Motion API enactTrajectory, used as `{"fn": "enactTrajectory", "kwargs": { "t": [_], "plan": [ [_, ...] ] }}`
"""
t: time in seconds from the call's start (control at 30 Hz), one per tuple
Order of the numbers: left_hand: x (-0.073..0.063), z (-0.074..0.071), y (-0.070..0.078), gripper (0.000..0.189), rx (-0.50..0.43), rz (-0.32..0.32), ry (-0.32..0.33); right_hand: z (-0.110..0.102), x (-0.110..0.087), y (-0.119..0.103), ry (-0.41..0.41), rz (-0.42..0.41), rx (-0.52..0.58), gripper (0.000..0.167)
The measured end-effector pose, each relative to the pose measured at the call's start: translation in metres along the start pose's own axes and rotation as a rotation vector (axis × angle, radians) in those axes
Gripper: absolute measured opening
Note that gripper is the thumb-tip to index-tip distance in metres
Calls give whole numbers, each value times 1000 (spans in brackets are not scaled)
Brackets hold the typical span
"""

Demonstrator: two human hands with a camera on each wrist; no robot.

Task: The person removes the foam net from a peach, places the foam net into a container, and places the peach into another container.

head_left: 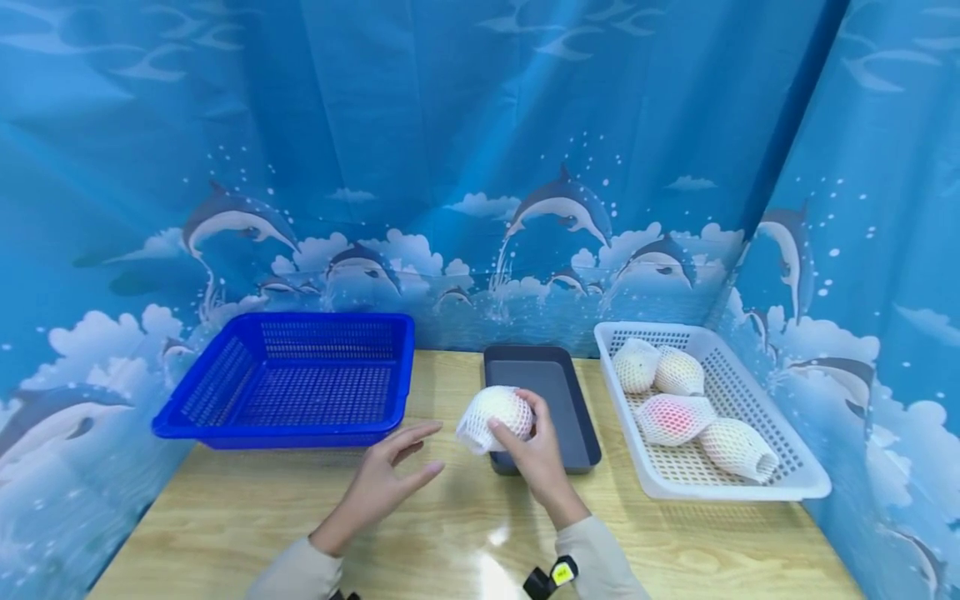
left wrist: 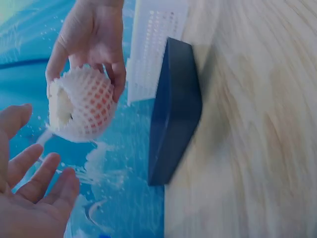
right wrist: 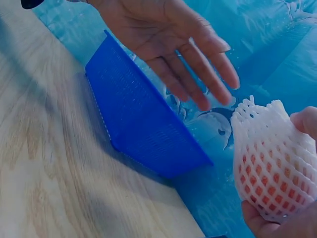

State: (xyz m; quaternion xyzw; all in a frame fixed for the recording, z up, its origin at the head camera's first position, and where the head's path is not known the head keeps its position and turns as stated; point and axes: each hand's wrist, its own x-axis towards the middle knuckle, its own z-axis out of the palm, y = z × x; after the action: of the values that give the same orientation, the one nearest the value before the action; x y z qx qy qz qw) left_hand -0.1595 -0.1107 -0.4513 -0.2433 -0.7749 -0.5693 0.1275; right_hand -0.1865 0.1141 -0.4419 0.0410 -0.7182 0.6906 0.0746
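Note:
My right hand (head_left: 542,457) grips a round reddish fruit in a white foam net (head_left: 501,414), raised over the left edge of the dark grey tray (head_left: 562,400). In the right wrist view the red skin of the netted fruit (right wrist: 275,168) shows through the mesh, and the net's loose end points up. To its left, my left hand (head_left: 382,483) is held apart from the fruit with its fingers extended and nothing in them. The left wrist view shows the left hand's fingers (left wrist: 37,181) spread below the netted fruit (left wrist: 84,104).
At the left stands a blue plastic basket (head_left: 408,367). A white basket (head_left: 750,487) at the right holds several fruits in foam nets, one of them a pinkish-red netted fruit (head_left: 673,419). All stand on a wooden table (head_left: 435,533) before a dolphin-print curtain (head_left: 450,125).

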Motion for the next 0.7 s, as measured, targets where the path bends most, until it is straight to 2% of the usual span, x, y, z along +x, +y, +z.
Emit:
{"fn": "enactTrajectory", "kwargs": {
  "t": [0.17, 0.37, 0.53, 0.7],
  "plan": [
    [4, 7, 9, 38, -96, 105, -43, 1, -2, -4, 13, 0, 31, 58],
    [7, 14, 16, 33, -115, 175, -68, 3, -3, -8, 37, -6, 40, 58],
    [8, 19, 18, 30, -62, 172, -75, 4, -5, -9, 36, -14, 51, 58],
    [12, 25, 18, 26, -8, 74, 21, 5, -7, -10, 32, -17, 63, 60]
  ]
}}
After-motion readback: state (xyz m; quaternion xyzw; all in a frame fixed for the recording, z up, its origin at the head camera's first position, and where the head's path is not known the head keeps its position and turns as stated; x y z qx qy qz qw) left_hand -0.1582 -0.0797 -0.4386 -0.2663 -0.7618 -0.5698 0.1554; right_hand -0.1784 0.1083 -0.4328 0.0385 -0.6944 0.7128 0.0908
